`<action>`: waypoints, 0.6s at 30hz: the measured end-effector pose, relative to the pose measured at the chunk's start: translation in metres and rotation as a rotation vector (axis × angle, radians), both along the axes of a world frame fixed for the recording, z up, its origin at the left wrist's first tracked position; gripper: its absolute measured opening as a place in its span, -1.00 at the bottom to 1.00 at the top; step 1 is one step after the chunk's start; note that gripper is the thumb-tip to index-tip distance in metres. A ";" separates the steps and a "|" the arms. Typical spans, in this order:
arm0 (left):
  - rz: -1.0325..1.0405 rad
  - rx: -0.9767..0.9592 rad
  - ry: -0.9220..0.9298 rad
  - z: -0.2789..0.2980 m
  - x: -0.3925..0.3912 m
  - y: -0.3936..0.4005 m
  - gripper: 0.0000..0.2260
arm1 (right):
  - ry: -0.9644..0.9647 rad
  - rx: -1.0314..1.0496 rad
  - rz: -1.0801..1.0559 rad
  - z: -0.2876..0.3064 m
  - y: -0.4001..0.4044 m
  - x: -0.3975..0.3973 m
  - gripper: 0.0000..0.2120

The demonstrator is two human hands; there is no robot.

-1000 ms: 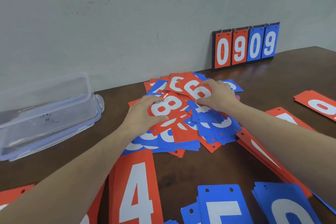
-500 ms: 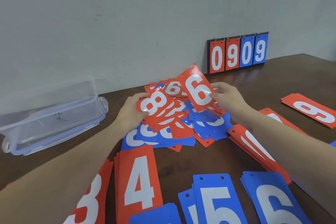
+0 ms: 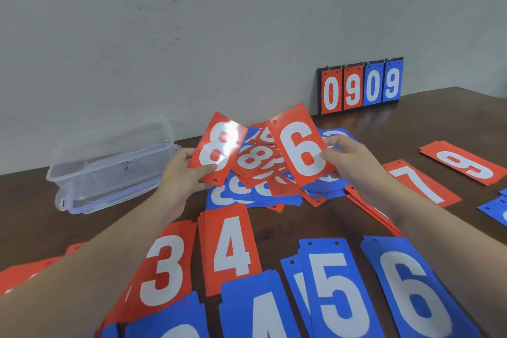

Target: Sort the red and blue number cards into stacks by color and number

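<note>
My left hand (image 3: 183,173) pinches a red 8 card (image 3: 218,148) lifted above the mixed pile (image 3: 263,184) of red and blue cards. A red 6 card (image 3: 300,148) is held up by my right hand (image 3: 349,162) over the pile's right side. Sorted stacks lie nearer me: red 3 (image 3: 162,269), red 4 (image 3: 231,244), blue 4 (image 3: 260,310), blue 5 (image 3: 334,288), blue 6 (image 3: 414,291). A red 7 stack (image 3: 419,184) and a red 9 stack (image 3: 466,163) lie to the right.
A clear plastic box (image 3: 112,162) on its lid stands at the left of the brown table (image 3: 439,123). A small flip scoreboard (image 3: 360,88) showing 0909 leans on the wall at the back. More red cards (image 3: 24,274) lie at the far left, blue ones (image 3: 496,208) at the right edge.
Both hands have lifted their cards off the pile: the red 8 rose in my left hand and the red 6 in my right, both now upright and facing me.
</note>
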State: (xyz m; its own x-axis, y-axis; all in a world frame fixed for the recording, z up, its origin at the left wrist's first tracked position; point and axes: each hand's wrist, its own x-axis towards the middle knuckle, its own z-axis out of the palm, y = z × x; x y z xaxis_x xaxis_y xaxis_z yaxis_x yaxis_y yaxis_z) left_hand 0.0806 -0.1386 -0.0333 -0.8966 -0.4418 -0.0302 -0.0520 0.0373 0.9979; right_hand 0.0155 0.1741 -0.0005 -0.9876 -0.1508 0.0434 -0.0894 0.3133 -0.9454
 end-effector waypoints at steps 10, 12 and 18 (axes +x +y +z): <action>-0.107 0.095 -0.125 0.001 0.041 0.013 -0.86 | -0.012 -0.028 -0.097 0.003 0.046 0.036 -0.65; -0.132 0.078 -0.132 0.004 0.041 0.022 -0.81 | -0.029 -0.041 -0.144 0.005 0.065 0.039 -0.61; -0.202 0.113 -0.058 0.013 0.040 0.058 -0.79 | -0.060 -0.003 -0.296 0.001 0.118 0.044 -0.70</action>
